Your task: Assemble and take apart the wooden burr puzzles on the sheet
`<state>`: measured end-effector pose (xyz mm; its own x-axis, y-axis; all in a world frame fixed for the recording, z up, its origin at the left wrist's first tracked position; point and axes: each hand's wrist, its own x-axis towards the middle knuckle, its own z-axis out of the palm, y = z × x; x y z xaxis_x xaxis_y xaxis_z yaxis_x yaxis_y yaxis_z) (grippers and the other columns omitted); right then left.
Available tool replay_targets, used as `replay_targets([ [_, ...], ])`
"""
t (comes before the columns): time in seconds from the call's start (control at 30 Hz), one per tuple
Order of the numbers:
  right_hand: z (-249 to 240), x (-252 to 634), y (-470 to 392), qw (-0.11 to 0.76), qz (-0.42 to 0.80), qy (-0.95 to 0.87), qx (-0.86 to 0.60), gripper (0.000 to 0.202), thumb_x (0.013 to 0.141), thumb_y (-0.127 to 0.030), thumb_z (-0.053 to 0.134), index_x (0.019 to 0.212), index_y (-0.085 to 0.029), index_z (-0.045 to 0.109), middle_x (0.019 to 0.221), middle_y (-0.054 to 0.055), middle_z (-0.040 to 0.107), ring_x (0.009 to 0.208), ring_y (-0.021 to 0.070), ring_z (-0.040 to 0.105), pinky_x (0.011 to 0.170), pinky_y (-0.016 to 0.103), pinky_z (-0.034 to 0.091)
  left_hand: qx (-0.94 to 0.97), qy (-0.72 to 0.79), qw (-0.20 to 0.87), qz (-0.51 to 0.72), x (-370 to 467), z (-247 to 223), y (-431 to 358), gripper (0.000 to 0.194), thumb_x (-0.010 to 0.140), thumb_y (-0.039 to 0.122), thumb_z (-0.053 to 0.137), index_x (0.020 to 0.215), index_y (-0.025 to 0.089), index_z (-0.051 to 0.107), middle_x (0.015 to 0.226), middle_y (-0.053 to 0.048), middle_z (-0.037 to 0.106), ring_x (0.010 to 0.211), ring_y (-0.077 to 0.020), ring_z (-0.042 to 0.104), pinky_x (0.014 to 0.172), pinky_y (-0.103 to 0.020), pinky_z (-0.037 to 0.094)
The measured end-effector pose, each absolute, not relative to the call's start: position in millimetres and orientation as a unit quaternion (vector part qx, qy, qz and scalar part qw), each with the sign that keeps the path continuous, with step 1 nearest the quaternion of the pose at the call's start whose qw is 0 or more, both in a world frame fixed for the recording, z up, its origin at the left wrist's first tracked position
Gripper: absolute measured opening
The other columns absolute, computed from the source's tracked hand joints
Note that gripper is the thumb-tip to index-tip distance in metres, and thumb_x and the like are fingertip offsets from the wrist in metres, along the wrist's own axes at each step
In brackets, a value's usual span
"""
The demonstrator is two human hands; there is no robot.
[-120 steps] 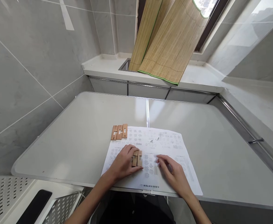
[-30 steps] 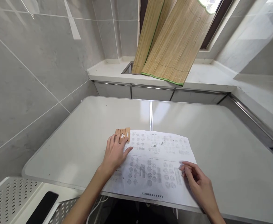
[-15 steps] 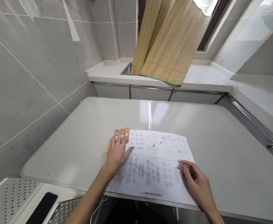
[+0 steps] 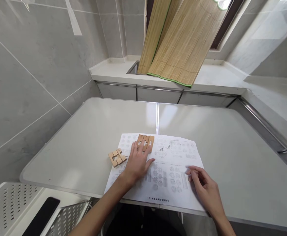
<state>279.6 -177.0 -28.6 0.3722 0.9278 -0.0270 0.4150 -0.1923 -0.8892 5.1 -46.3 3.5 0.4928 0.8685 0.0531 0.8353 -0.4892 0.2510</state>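
Note:
My left hand (image 4: 138,161) lies palm down with its fingers stretched out, fingertips touching a row of wooden puzzle pieces (image 4: 151,143) with slots cut in them. These pieces lie side by side on a printed white sheet (image 4: 168,167) covered in small diagrams. To the left of that hand, another group of notched wooden pieces (image 4: 117,158) is fitted around a square gap, partly on the sheet's left edge. My right hand (image 4: 205,188) rests at the sheet's right edge, fingers loosely bent and holding nothing.
Under the sheet stands a light folding table (image 4: 67,154) with a seam down its middle. Behind it, a bamboo mat (image 4: 177,46) leans over a white counter (image 4: 114,73). A black phone (image 4: 42,216) lies on a white perforated cart (image 4: 13,203) at lower left.
My left hand has slid the slotted wooden pieces rightward across the sheet. The notched group and the sheet's left part are now uncovered. My right hand stays nearly still.

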Motion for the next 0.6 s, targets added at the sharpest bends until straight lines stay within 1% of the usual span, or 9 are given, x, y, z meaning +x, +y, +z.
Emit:
replay_targets([
  [0.17,-26.5,278.7,-175.7,0.421,0.3,-0.476,-0.712,0.036,0.1,-0.053,0.056,0.111,-0.021,0.069,0.092,0.008,0.074,0.077,0.0207,0.066,0.072,0.03,0.055,0.891,0.422,0.1,0.133,9.9,-2.5,-64.6,0.057,0.1,0.043,0.062,0.152,0.024,0.05,0.166,-0.016,0.04,0.158,-0.0432,0.025,0.123,-0.066,0.032],
  [0.27,-27.2,279.8,-174.3,0.425,0.303,-0.475,-0.708,0.035,0.1,-0.052,0.055,0.11,-0.021,0.069,0.092,0.007,0.074,0.077,0.0202,0.065,0.073,0.03,0.054,0.906,0.378,0.125,0.143,7.1,2.3,-71.6,0.059,0.097,0.042,0.068,0.151,0.025,0.051,0.166,-0.015,0.04,0.158,-0.0438,0.025,0.122,-0.065,0.036],
  [0.33,-26.7,280.5,-173.7,0.424,0.302,-0.479,-0.707,0.036,0.1,-0.053,0.055,0.11,-0.021,0.068,0.092,0.007,0.074,0.076,0.0203,0.066,0.071,0.03,0.054,0.914,0.345,0.147,0.154,4.8,6.7,-73.8,0.056,0.096,0.04,0.069,0.148,0.027,0.053,0.165,-0.013,0.042,0.158,-0.0423,0.027,0.121,-0.062,0.039],
  [0.4,-23.9,278.7,-173.1,0.412,0.29,-0.486,-0.714,0.036,0.1,-0.053,0.055,0.11,-0.021,0.069,0.093,0.007,0.074,0.075,0.0202,0.065,0.07,0.031,0.053,0.917,0.316,0.169,0.174,3.2,9.3,-74.3,0.051,0.098,0.036,0.067,0.147,0.028,0.053,0.164,-0.011,0.044,0.156,-0.0375,0.033,0.121,-0.059,0.041],
  [0.47,-18.1,272.2,-172.1,0.393,0.267,-0.505,-0.72,0.035,0.1,-0.052,0.056,0.109,-0.022,0.069,0.097,0.007,0.074,0.075,0.0205,0.065,0.068,0.031,0.053,0.905,0.321,0.183,0.209,3.1,8.4,-73.5,0.047,0.102,0.031,0.06,0.147,0.028,0.05,0.16,-0.011,0.049,0.15,-0.0326,0.044,0.119,-0.055,0.044],
  [0.53,-10.8,260.4,-169.8,0.377,0.249,-0.544,-0.708,0.034,0.1,-0.051,0.055,0.112,-0.022,0.068,0.105,0.009,0.072,0.079,0.0215,0.066,0.068,0.032,0.054,0.877,0.368,0.186,0.248,4.6,4.8,-71.9,0.042,0.104,0.031,0.055,0.145,0.023,0.047,0.15,-0.013,0.056,0.138,-0.0303,0.056,0.113,-0.052,0.05],
  [0.6,-3.8,244.8,-165.9,0.365,0.244,-0.579,-0.687,0.037,0.101,-0.052,0.054,0.121,-0.023,0.064,0.118,0.012,0.066,0.085,0.0224,0.068,0.068,0.033,0.055,0.843,0.431,0.179,0.268,7.8,0.4,-69.5,0.036,0.106,0.033,0.052,0.139,0.019,0.048,0.136,-0.015,0.062,0.124,-0.0298,0.062,0.102,-0.049,0.055],
])
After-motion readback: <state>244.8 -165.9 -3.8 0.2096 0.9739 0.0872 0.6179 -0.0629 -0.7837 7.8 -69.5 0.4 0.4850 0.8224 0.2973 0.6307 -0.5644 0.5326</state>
